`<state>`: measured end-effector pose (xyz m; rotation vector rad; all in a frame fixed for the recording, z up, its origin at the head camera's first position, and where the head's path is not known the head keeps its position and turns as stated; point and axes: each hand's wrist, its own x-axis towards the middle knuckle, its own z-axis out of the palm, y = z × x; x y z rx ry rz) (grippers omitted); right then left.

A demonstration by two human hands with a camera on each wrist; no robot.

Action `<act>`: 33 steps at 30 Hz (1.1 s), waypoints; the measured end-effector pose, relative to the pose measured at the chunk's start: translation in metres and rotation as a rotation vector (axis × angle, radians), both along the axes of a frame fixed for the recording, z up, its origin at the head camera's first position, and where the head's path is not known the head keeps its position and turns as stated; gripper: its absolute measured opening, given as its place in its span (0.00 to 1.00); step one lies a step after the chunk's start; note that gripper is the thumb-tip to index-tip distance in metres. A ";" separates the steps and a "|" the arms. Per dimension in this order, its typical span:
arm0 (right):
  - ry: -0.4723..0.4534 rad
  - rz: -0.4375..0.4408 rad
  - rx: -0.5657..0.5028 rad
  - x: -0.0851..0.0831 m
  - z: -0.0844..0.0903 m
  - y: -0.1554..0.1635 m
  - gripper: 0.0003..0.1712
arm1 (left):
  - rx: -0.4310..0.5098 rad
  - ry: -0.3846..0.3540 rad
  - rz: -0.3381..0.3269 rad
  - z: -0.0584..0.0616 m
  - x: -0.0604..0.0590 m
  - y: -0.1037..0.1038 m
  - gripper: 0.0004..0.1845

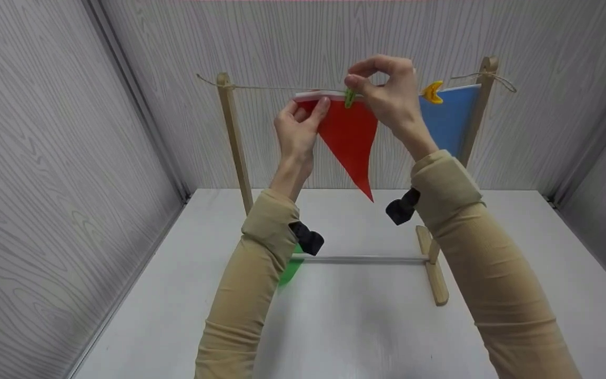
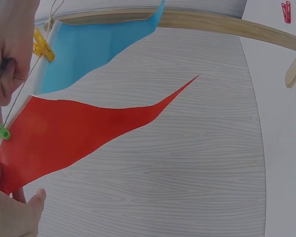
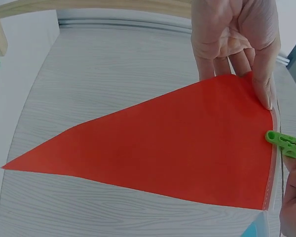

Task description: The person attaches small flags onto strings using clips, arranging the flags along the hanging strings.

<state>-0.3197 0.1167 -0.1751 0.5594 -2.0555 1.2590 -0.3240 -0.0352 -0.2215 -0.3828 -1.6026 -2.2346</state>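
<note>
A red triangular pennant (image 1: pixel 353 139) hangs point down at the string (image 1: pixel 271 88), its white hemmed edge uppermost. My left hand (image 1: pixel 299 129) pinches that top edge near its left corner, thumb in front. With thumb and fingertips my right hand (image 1: pixel 392 92) pinches a green clothespin (image 3: pixel 283 143), whose tip lies over the pennant's hem in the right wrist view. To the right hangs a blue pennant (image 1: pixel 447 118), with a yellow clothespin (image 1: pixel 433 92) on its top edge at the string. The right hand hides part of the red pennant's right corner.
Wooden posts (image 1: pixel 237 147) hold the string at both ends; the right one stands on a wooden foot (image 1: pixel 436 281). A white rod (image 1: pixel 366 259) runs low between them. Something green (image 1: pixel 291 271) shows behind the left forearm. On the white surface lies a pink clothespin (image 2: pixel 286 12).
</note>
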 end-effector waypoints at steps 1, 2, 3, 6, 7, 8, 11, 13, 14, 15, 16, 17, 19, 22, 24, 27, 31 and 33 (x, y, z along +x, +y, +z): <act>-0.015 0.000 0.005 0.001 0.000 0.000 0.15 | 0.000 0.001 -0.001 0.000 0.000 0.000 0.17; -0.032 0.001 0.005 0.002 0.000 0.001 0.16 | -0.001 0.001 -0.001 0.000 0.000 0.000 0.17; -0.049 0.004 0.002 0.002 0.000 0.001 0.16 | 0.000 0.000 -0.001 -0.001 0.000 0.000 0.17; -0.084 0.018 -0.010 0.002 0.001 0.002 0.18 | -0.003 0.000 -0.002 -0.001 0.000 0.000 0.17; -0.092 0.024 -0.015 0.002 0.001 0.002 0.18 | 0.000 0.001 -0.003 -0.001 0.000 0.000 0.17; -0.098 0.029 -0.018 0.002 0.001 0.002 0.18 | 0.002 0.001 -0.004 -0.001 0.000 0.000 0.17; -0.098 0.042 -0.016 0.002 0.001 0.004 0.19 | 0.010 0.005 -0.008 -0.001 0.000 0.000 0.17; -0.094 0.045 -0.010 0.002 0.001 0.005 0.20 | 0.011 0.004 -0.008 -0.002 -0.001 0.000 0.17; -0.095 0.045 -0.011 0.002 0.000 0.006 0.20 | 0.009 0.002 -0.008 -0.002 -0.001 0.000 0.17; -0.097 0.045 -0.012 0.002 0.000 0.006 0.21 | 0.010 -0.001 -0.007 -0.002 -0.001 0.000 0.17; -0.102 0.044 -0.014 0.002 0.000 0.006 0.21 | 0.010 -0.004 -0.007 -0.003 -0.001 0.000 0.18; -0.105 0.042 -0.015 0.002 0.000 0.007 0.22 | 0.012 -0.008 -0.008 -0.003 -0.001 0.000 0.18; -0.109 0.036 -0.012 0.002 -0.001 0.007 0.23 | 0.019 -0.016 -0.011 -0.004 -0.001 0.000 0.18; -0.115 0.029 -0.010 0.002 -0.002 0.006 0.24 | 0.031 -0.022 -0.016 -0.005 -0.002 -0.001 0.18; -0.120 0.028 -0.006 0.002 -0.002 0.006 0.24 | 0.036 -0.027 -0.017 -0.006 -0.002 -0.001 0.18; -0.121 0.029 -0.004 0.002 -0.003 0.006 0.24 | 0.039 -0.030 -0.015 -0.007 -0.002 -0.002 0.17; -0.115 0.033 -0.006 0.002 -0.003 0.007 0.24 | 0.041 -0.033 -0.014 -0.008 -0.002 -0.003 0.17; -0.117 0.035 -0.007 0.002 -0.004 0.007 0.24 | 0.044 -0.035 -0.016 -0.009 -0.003 -0.004 0.18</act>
